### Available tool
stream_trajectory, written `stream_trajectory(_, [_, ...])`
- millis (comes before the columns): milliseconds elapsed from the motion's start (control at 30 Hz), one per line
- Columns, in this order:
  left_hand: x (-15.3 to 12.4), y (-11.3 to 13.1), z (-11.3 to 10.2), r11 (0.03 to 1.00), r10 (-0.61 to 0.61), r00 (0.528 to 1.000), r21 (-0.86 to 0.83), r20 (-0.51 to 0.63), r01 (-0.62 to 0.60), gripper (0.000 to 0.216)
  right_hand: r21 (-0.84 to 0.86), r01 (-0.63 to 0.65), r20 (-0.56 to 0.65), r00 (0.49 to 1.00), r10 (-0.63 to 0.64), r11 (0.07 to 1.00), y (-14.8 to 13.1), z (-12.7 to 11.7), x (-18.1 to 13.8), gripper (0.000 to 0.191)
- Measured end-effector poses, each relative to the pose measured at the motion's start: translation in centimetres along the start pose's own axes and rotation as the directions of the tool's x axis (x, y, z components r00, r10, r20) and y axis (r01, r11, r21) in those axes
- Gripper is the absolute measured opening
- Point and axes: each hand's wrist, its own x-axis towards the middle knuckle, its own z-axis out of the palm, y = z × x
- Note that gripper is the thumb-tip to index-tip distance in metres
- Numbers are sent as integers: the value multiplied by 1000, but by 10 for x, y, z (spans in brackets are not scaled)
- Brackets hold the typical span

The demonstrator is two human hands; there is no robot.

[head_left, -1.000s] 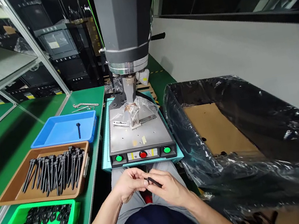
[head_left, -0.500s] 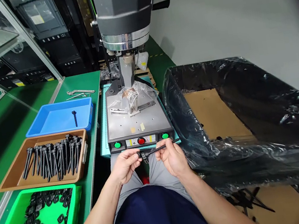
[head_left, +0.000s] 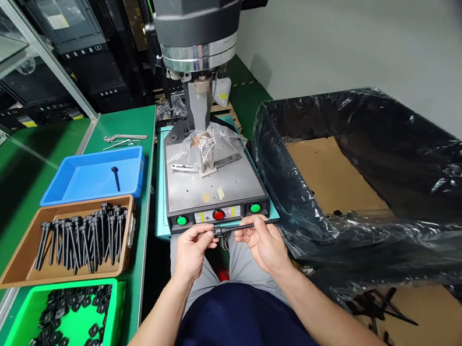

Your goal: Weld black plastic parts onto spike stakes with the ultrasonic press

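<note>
My left hand [head_left: 190, 253] pinches the wide head end of a long black threaded bolt [head_left: 238, 228]. Its shaft lies nearly level above my lap, and my right hand [head_left: 264, 245] grips it near the far end between thumb and fingers. What my left fingertips cover at the head is hidden. Just beyond both hands is the front panel of a press machine [head_left: 218, 214], with two green buttons and a red one. Similar long black bolts fill a brown tray [head_left: 17, 273] at the left; small black caps lie in a green bin [head_left: 77, 325].
A blue tray [head_left: 76, 178] with one bolt stands behind the brown tray, and wrenches [head_left: 125, 137] lie past it on the green bench [head_left: 133, 118]. To the right is a large box lined with black plastic [head_left: 416, 165]. The press head [head_left: 196, 19] hangs over the metal plate.
The bolt has turned from a slight slant to nearly level in my hands. My camera view has shifted slightly; both hands keep their hold.
</note>
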Motion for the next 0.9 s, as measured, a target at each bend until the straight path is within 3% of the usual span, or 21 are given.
stream_trajectory(133, [-4,3,1,996,31,999,80,20,-32,36,5,0,-29,1000,0,1000,3,-1,-1,33])
stream_trajectory(333, [-4,5,-3,998,21,996,60,86,-26,36,38,-3,-26,1000,4,999,5,-2,-1,31])
stream_trajectory(600, [2,1,-12,993,72,996,84,61,-77,35,0,3,63,998,-3,1000,4,-8,-4,22])
stream_trajectory(900, [2,12,-16,998,18,996,56,91,-23,35,4,-91,140,986,90,996,-4,-17,-2,20])
